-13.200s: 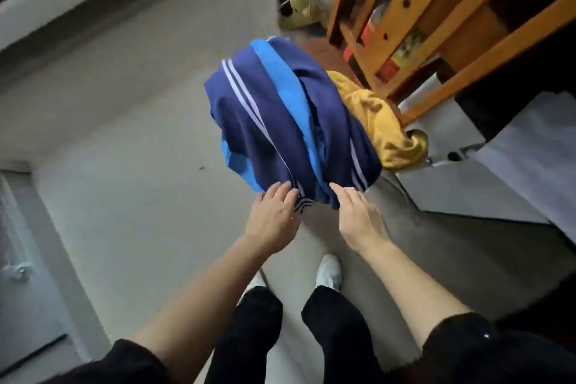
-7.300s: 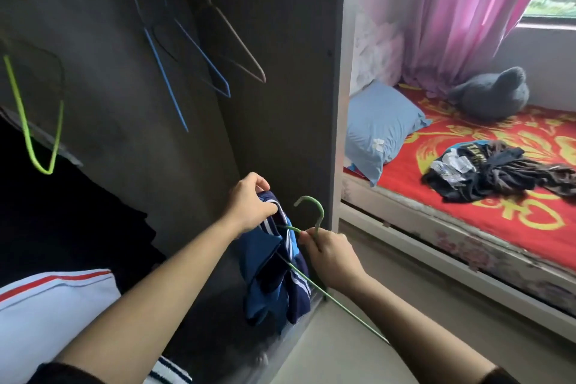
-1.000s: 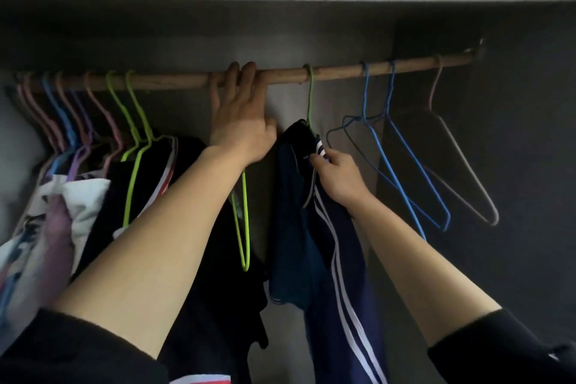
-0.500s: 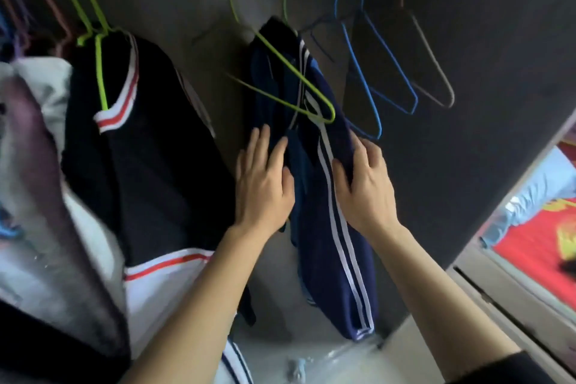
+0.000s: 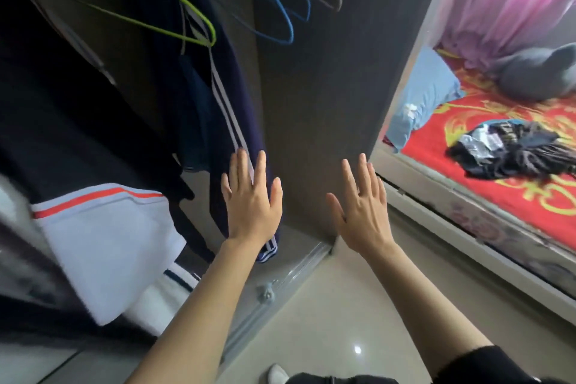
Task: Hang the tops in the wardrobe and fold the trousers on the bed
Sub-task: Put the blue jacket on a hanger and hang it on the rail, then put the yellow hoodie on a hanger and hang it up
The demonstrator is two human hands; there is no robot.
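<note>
Head view, open wardrobe (image 5: 318, 97), red bed (image 5: 511, 203), tiled floor (image 5: 327, 321)

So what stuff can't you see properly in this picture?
- Wardrobe rail: cut off by the top edge of the head view, so the hanger hooks don't show.
- Navy top: its shoulders hide in shadow; left hand covers its hem.
- Dark clothes pile on the bed: too crumpled and blurry to count.
- Garments at far left: blurred.

Home bedroom: wardrobe (image 5: 311, 103), bed (image 5: 514, 196)
</note>
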